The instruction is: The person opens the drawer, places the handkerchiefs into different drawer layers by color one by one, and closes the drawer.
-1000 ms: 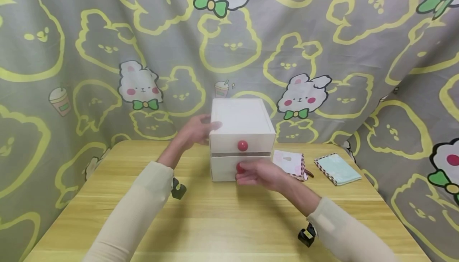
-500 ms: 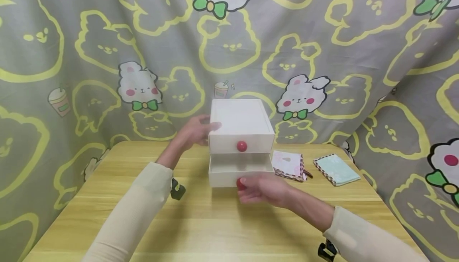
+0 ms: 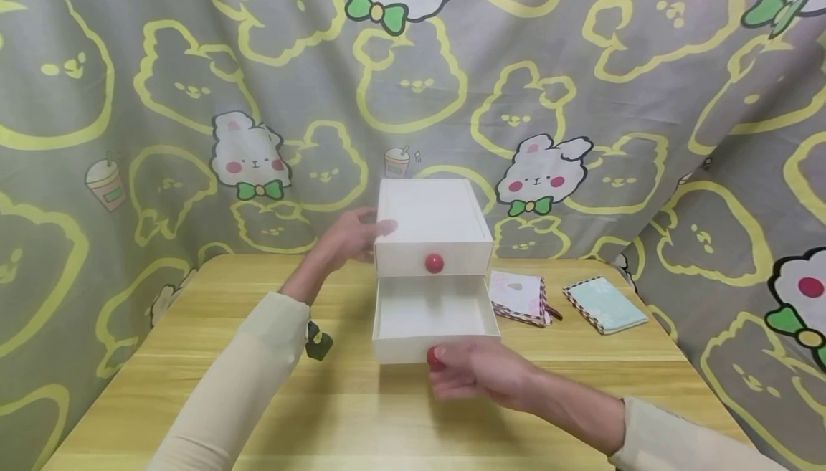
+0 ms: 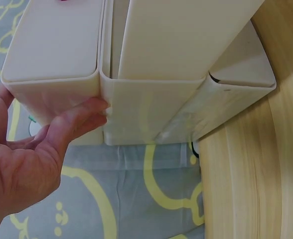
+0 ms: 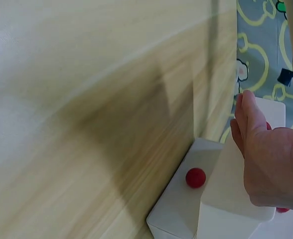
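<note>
A white drawer box stands on the wooden table. My left hand rests on its left side, with the thumb over the top edge; the left wrist view shows fingers laid along the side wall. My right hand pinches the red knob of the pulled-out drawer. Nothing shows inside that drawer. The drawer above, with its own red knob, is closed. In the right wrist view, a further red knob sits on a closed white front near the table.
Right of the box lies a folded white cloth with a checked edge. Farther right is a folded pale green cloth. A patterned grey curtain hangs behind the wooden table.
The lower drawer in the head view has slid out toward me, from nearly closed to well open, with my right hand on its knob. My left hand stays at the box's side.
</note>
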{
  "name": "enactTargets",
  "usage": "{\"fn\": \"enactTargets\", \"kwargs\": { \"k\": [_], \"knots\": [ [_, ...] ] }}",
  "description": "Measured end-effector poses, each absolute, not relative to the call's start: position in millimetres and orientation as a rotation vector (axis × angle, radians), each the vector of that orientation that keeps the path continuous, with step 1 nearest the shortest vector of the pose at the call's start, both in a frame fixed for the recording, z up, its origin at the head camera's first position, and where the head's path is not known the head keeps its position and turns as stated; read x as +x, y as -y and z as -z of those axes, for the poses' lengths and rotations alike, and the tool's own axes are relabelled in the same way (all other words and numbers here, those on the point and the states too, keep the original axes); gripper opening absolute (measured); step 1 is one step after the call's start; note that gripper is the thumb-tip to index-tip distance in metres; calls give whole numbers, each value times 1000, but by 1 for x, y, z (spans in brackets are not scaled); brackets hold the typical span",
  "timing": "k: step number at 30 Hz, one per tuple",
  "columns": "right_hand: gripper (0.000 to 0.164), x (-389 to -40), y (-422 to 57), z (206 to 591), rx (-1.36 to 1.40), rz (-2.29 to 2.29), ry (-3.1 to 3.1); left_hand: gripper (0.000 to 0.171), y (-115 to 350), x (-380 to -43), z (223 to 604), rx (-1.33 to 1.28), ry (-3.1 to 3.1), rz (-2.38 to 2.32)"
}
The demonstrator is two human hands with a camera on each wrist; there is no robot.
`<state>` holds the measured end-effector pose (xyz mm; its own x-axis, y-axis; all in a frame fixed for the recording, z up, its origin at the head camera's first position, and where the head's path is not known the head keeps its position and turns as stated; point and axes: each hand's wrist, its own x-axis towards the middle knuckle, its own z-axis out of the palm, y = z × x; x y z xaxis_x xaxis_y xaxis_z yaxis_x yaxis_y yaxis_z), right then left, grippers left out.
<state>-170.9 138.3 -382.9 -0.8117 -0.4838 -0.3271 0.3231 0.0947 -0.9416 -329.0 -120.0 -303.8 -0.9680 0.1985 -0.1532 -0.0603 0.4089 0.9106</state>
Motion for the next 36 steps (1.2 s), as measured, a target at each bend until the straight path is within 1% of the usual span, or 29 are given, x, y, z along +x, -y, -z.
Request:
{"fn": "enactTargets", "kwargs": {
  "k": [12, 20, 26, 30, 36],
  "knots": [
    [48, -160, -141, 382, -155, 1729, -1796, 85, 121, -330, 304, 118, -2429, -1583],
    [47, -163, -146, 376, -250, 1517, -1918, 85, 120, -329, 305, 126, -2439, -1582],
    [36, -171, -152, 351, -347, 1201, -2020, 85, 121, -329, 306, 134, -2439, -1587],
    [36, -176, -157, 332, -344, 1070, -2043, 85, 121, -329, 306, 134, -2444, -1582],
    [32, -188, -166, 304, -406, 1000, -2117, 85, 121, -329, 305, 132, -2440, -1583]
  ]
}}
